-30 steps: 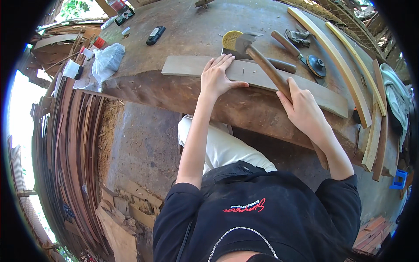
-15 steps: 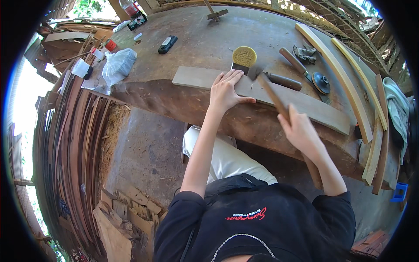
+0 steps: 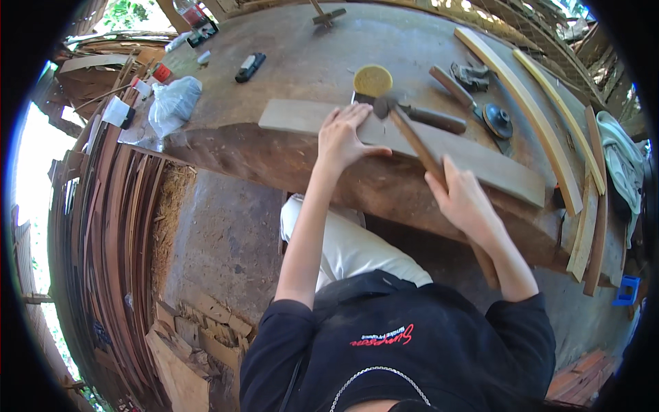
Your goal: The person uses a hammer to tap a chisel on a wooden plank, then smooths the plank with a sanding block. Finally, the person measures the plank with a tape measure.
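A long pale plank (image 3: pixel 480 165) lies along the bench's near edge. My left hand (image 3: pixel 341 141) rests flat on it, fingers together and thumb stretched aside. In my right hand (image 3: pixel 461 198) is the wooden handle of a hammer (image 3: pixel 419 141). The hammer's dark head is slightly blurred, above the plank and just right of my left fingertips. Whether it touches the plank, I cannot tell. Behind the plank lies a tool with a brown wooden handle (image 3: pixel 437 119), its far end partly hidden. A round yellow-topped container (image 3: pixel 373 81) stands beyond my left fingertips.
Right of the container lie another wooden-handled tool (image 3: pixel 450 85) and a round black-and-blue disc (image 3: pixel 497 120). Long wooden strips (image 3: pixel 528 117) line the bench's right side. At left are a plastic bag (image 3: pixel 174 104) and a black device (image 3: pixel 250 67). Stacked boards (image 3: pixel 103 261) fill the left.
The whole view has shifted slightly, moving the scene left and up. My left hand stays on the plank and my right hand keeps hold of the hammer, its head still low over the plank.
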Demonstrator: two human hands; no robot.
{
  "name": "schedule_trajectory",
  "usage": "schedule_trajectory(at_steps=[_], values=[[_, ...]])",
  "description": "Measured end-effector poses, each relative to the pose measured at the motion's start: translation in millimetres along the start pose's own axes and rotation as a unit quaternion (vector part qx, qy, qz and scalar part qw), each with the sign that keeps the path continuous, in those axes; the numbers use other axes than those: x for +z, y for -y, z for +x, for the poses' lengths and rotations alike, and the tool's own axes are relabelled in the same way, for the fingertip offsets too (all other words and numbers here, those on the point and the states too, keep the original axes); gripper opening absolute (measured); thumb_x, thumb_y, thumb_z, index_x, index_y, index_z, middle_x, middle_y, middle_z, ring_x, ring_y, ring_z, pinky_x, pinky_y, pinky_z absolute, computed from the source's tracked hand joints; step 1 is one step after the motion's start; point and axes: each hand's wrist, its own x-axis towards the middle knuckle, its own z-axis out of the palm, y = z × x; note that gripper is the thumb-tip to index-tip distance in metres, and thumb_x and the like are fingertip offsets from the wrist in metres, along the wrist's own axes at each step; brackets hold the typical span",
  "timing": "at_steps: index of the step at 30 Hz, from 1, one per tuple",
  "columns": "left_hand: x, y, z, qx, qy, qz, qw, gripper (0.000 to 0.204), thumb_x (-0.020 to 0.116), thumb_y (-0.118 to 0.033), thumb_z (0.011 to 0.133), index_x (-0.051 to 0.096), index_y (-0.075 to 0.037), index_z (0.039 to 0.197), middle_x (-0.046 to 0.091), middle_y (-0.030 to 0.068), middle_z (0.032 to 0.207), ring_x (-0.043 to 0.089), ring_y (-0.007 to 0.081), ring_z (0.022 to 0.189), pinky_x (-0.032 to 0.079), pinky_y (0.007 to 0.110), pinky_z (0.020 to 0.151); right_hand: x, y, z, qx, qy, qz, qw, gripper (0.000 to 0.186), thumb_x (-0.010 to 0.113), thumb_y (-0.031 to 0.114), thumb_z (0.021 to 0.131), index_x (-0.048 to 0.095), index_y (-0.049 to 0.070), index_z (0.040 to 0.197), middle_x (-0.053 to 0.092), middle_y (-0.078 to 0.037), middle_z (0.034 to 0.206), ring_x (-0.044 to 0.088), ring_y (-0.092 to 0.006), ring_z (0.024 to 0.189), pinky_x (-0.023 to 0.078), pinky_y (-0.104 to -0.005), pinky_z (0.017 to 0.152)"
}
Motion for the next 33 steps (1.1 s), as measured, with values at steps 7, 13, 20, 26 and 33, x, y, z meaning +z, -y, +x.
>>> schedule_trajectory(at_steps=[7,13,20,26,33], values=[[-2,-1,0,0.005,-0.009,-0.013,1.0,0.091,0.075,-0.065,0.049,0.061,-0.008,0.118,0.059,0.0046,0.125,0.049,0.0176,0.123,0.031,0.038,0.107,-10,13,-5,0.008,-0.058,0.023,0.998,0.03,0.052,0.021,0.093,0.047,-0.007,0.102,0.057,-0.03,0.066,0.057,-0.0488,0.069,0.044,-0.0522,0.06],[-1,6,-2,0.009,-0.009,-0.004,1.0,0.092,0.074,-0.067,0.049,0.061,-0.008,0.119,0.059,0.0047,0.125,0.049,0.0174,0.123,0.031,0.038,0.108,-19,16,-3,0.028,-0.022,-0.002,0.999,0.028,0.052,0.02,0.093,0.046,-0.006,0.103,0.057,-0.03,0.067,0.058,-0.0473,0.068,0.045,-0.0508,0.058],[2,1,2,0.02,-0.009,-0.006,1.0,0.094,0.073,-0.068,0.049,0.061,-0.008,0.119,0.058,0.0047,0.126,0.049,0.0171,0.123,0.031,0.038,0.107,12,4,-12,0.04,-0.035,-0.061,0.997,0.029,0.051,0.022,0.093,0.046,-0.005,0.104,0.058,-0.028,0.063,0.059,-0.0465,0.065,0.047,-0.0515,0.056],[1,9,-3,0.008,-0.008,0.007,1.0,0.095,0.072,-0.071,0.048,0.061,-0.01,0.119,0.058,0.0028,0.126,0.049,0.0164,0.122,0.03,0.039,0.108,-31,33,1,-0.017,-0.073,-0.028,0.997,0.029,0.054,0.02,0.092,0.047,-0.005,0.105,0.057,-0.029,0.064,0.059,-0.0457,0.066,0.046,-0.0513,0.056],[-2,-1,0,0.005,0.012,0.004,1.0,0.09,0.074,-0.065,0.053,0.059,-0.009,0.122,0.057,0.0013,0.128,0.046,0.0167,0.126,0.03,0.038,0.109,19,0,-6,0.021,-0.018,-0.093,0.995,0.031,0.05,0.024,0.093,0.046,-0.004,0.106,0.059,-0.029,0.066,0.059,-0.0478,0.068,0.047,-0.0535,0.06]])
